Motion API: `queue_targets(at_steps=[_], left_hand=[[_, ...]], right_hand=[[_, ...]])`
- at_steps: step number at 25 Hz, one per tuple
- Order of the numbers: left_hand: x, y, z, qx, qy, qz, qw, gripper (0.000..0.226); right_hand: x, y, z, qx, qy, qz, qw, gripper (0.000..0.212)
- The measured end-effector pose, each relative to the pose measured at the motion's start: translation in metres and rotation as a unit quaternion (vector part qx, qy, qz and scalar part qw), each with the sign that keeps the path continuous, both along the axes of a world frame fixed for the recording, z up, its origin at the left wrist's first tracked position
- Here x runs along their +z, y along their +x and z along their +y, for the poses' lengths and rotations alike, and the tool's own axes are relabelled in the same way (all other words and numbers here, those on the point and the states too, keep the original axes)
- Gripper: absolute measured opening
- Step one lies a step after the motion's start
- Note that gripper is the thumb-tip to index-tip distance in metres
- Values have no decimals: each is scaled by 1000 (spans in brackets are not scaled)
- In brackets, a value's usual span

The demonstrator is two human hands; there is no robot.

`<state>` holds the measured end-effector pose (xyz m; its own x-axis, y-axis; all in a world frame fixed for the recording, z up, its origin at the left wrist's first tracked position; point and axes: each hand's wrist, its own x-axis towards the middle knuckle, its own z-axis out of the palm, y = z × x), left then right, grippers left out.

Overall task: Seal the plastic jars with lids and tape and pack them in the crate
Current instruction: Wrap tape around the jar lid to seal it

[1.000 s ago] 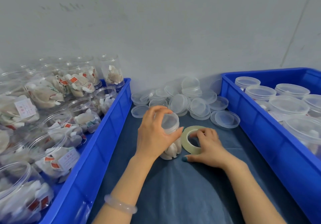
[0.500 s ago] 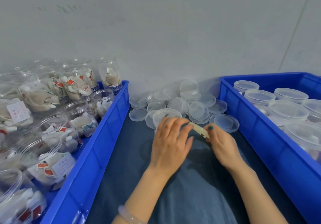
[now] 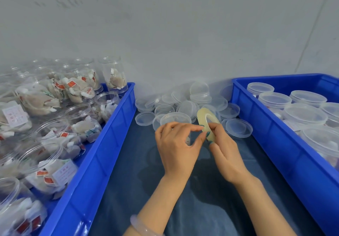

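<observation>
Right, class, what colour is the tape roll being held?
Pale translucent yellow tape roll, seen best in the head view.

**Blue Crates, Clear Plastic, One Pale Yellow Ring**

The left crate (image 3: 102, 153) and the right crate (image 3: 275, 144) are plain bright blue. The cloth (image 3: 137, 162) is a dark, mottled blue-grey. The tape roll (image 3: 203, 115) is a pale, translucent yellow. The loose lids (image 3: 183, 103) are colourless and turn milky where they overlap. The open jars (image 3: 45, 125) are clear and show beige and white sachets with red tags. The fingernails (image 3: 208, 134) are teal. The bracelet (image 3: 141, 226) is a cloudy pinkish white. The wall (image 3: 165, 34) is plain grey-white.
</observation>
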<state>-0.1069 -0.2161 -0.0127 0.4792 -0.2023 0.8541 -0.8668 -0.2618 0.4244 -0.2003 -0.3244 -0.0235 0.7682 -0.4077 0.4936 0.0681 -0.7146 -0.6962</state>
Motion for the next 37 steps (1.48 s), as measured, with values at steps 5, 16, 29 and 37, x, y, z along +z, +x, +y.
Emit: queue_targets(at_steps=[5,16,29,37], left_hand=[[3,5,4,9,26,22,999,5],[3,-6,15,-138,8,72,988,26],[9,-5,46,-100,-111,193,970,26],[-6,5,50,-93,-164,267,945,24]], right_hand=[[0,3,5,-2,-66,21,998,41],[6,1,0,-98,-108,21,989,51],[12,9,-13,-251,-296,-58,920,66],[23,37,-37,-193,-293,-22,936,67]])
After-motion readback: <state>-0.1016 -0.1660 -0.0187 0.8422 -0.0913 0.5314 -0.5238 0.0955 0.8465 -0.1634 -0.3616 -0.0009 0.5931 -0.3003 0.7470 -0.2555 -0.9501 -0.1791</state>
